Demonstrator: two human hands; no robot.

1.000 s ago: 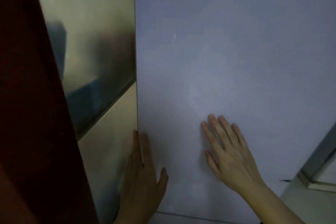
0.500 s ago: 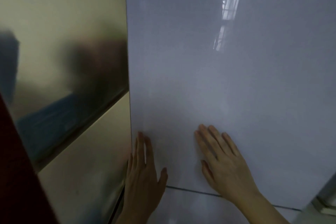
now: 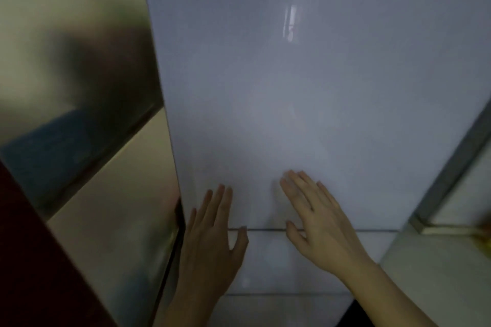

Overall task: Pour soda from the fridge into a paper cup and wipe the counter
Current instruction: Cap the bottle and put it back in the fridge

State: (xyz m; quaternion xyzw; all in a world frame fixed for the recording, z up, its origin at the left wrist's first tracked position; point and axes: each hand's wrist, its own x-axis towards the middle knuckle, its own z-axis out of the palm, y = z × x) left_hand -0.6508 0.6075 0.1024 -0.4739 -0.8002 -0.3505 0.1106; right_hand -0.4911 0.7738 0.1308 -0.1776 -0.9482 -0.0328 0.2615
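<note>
A tall pale grey fridge door fills the middle of the head view, closed, with a seam near its bottom where a lower panel begins. My left hand lies flat with straight fingers near the door's left edge, across the seam. My right hand is spread flat on the door just to the right, fingertips pointing up and left. Neither hand holds anything. No soda, paper cup or cloth is visible.
A shiny gold-beige fridge side or neighbouring door stands at the left, with a dark red surface at the lower left. At the right a grey frame and a pale counter show, with a yellowish thing at the edge.
The view has tilted down and right, showing the seam and lower panel. My left hand has slid away from the door's left edge; both hands sit lower on the door.
</note>
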